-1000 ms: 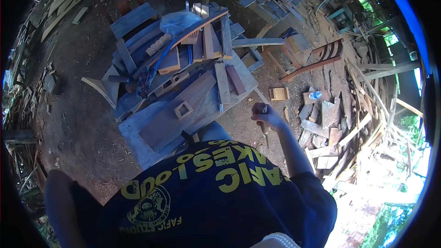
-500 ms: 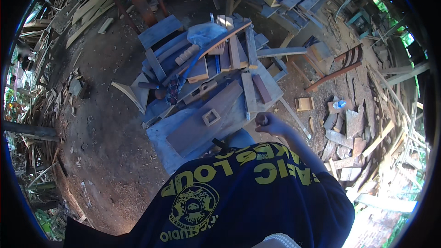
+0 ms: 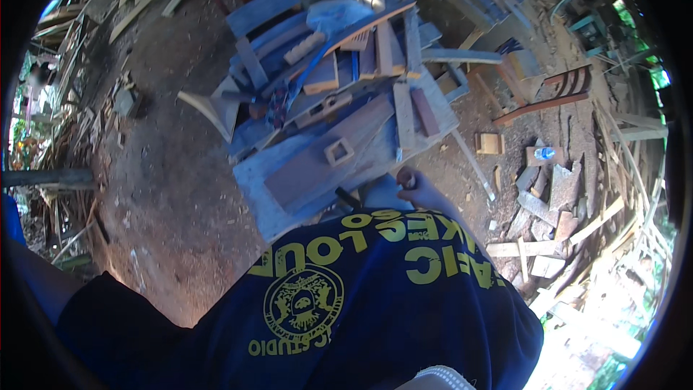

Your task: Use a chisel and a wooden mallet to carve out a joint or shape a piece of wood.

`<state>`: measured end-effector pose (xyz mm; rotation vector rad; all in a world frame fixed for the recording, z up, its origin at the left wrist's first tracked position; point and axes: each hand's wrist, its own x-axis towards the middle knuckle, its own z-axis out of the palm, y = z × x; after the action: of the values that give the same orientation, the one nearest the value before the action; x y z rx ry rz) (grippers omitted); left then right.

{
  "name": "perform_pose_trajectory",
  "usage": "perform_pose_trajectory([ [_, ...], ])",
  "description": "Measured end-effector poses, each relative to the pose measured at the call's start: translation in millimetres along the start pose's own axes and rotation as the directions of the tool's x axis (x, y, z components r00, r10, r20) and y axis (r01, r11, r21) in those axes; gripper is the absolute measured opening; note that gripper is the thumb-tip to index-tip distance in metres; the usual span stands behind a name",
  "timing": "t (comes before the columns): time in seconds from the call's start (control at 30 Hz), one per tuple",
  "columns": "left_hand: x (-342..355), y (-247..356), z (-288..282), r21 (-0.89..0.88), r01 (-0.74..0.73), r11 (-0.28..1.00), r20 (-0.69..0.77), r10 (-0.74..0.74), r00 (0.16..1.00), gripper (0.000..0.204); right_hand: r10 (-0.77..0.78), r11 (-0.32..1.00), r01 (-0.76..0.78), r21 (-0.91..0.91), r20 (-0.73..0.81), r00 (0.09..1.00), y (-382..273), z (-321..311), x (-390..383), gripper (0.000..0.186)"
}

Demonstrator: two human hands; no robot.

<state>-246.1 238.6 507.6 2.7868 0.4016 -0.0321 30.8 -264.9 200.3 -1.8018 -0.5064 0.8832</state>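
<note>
Right hand (image 3: 419, 189) clenches what looks like a brown, round-ended wooden handle (image 3: 406, 175) (its lower part is hidden), beside the near edge of a weathered grey wooden bench (image 3: 372, 159). Left hand: out of view, so its state can't be told. A small square wooden frame (image 3: 338, 152) lies on a broad brown plank (image 3: 303, 173); a knock could slide it off, and shoving the plank might topple the jumbled wood pieces (image 3: 323, 76) behind.
</note>
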Motion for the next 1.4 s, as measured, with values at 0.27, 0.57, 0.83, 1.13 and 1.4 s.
perform_pose_trajectory([
  [0.27, 25.3, 16.6, 38.1, -0.219, 0.145, 0.965, 0.309, -0.073, 0.948, 0.041, 0.103, 0.992, -0.074, 0.098, -0.343, 0.934, -16.2, -18.0, 18.3, 0.029],
  [0.57, 62.3, 165.4, 329.3, -0.506, 0.634, 0.585, 0.648, -0.227, 0.727, 0.043, -0.242, 0.827, 0.352, 0.439, -0.288, 0.927, -25.8, 2.4, 103.9, 0.03],
  [0.83, 81.8, 229.1, 378.4, -0.44, 0.635, 0.635, 0.786, -0.07, 0.614, 0.042, -0.336, 0.755, 0.325, 0.569, -0.09, 0.938, 14.3, 21.1, 163.6, 0.028],
  [1.13, 218.1, 235.7, 485.5, -0.405, 0.119, 0.906, -0.174, -0.204, 0.963, 0.065, -0.335, 0.78, 0.275, 0.562, 0.004, 0.942, 41.2, -3.4, 173.8, 0.013],
  [1.4, 270.4, 256.1, 535.6, -0.495, 0.068, 0.866, -0.128, -0.15, 0.98, 0.021, -0.004, 0.973, 0.052, 0.225, -0.213, 0.977, 88.3, -121.0, 190.6, 0.026],
])
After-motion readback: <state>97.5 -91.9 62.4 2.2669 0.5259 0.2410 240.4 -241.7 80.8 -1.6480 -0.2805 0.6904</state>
